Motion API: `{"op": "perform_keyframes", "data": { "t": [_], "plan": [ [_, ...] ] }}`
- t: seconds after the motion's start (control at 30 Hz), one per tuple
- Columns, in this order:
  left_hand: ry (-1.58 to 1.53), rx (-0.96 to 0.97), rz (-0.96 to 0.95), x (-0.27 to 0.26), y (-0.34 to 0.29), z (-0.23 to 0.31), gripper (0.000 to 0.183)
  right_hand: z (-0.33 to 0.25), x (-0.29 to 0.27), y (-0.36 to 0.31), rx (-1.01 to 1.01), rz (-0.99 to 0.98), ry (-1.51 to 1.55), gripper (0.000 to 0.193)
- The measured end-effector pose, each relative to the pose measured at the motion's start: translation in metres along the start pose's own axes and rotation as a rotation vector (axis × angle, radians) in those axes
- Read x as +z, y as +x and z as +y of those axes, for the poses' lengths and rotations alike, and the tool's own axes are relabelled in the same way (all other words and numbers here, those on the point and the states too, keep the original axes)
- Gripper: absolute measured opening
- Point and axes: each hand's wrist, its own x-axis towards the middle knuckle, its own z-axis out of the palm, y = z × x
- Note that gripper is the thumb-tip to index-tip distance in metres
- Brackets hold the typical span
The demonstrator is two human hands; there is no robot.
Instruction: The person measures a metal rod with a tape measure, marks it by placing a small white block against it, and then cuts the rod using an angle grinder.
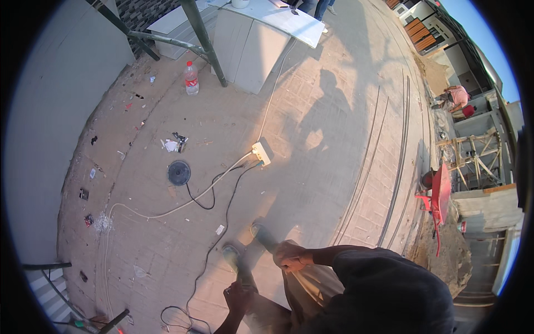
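My left hand (238,296) is at the lower middle, beside my left trouser leg, with its fingers curled. My right hand (290,256) is farther right, in front of the tan trousers (314,286), also closed. What either hand holds, if anything, is too dark and small to make out. Below my hands are my shoes, dim in the shade. A black cable (210,253) runs over the paving just left of my left hand. Ahead lies a white power strip (261,153) with plugs in it, joined to a pale cord (167,213).
A round black object (179,173) lies among litter on the paving. A red-capped bottle (191,78) stands near a green metal frame (204,42) and a board-topped table (281,19). At right are long rods (401,158), a red wheelbarrow (440,195) and a stooping person (458,97).
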Motion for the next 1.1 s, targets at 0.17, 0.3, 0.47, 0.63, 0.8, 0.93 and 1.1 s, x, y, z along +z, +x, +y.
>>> {"op": "perform_keyframes", "data": {
  "t": [0.17, 0.3, 0.47, 0.63, 0.8, 0.93, 1.1],
  "plan": [
    [0.446, -0.053, -0.157, 0.022, -0.028, 0.061, 0.035, -0.048, 0.066, -0.03, 0.38, 0.168, -0.274, 0.041],
    [0.311, -0.164, -0.268, 0.045, -0.062, 0.106, 0.03, -0.079, 0.068, -0.042, 0.789, -0.063, -0.077, 0.057],
    [-0.029, -0.201, -0.577, 0.054, -0.054, 0.174, 0.036, -0.083, 0.019, -0.114, 0.761, -0.172, 0.288, 0.055],
    [-0.142, -0.367, -0.525, 0.043, -0.063, 0.185, 0.045, -0.036, 0.013, -0.157, 0.802, 0.078, 0.355, 0.055],
    [-0.221, -0.521, -0.355, 0.071, -0.09, 0.181, 0.041, -0.009, 0.008, -0.212, 0.967, 0.362, 0.446, 0.047],
    [-0.205, -0.77, -0.304, 0.057, -0.156, 0.184, 0.043, -0.016, 0.021, -0.215, 0.79, 0.151, 0.457, 0.06],
    [-0.459, -1.033, -0.334, 0.089, -0.246, 0.184, 0.071, -0.114, 0.023, -0.199, 0.604, -0.164, 0.571, 0.088]
  ]
}}
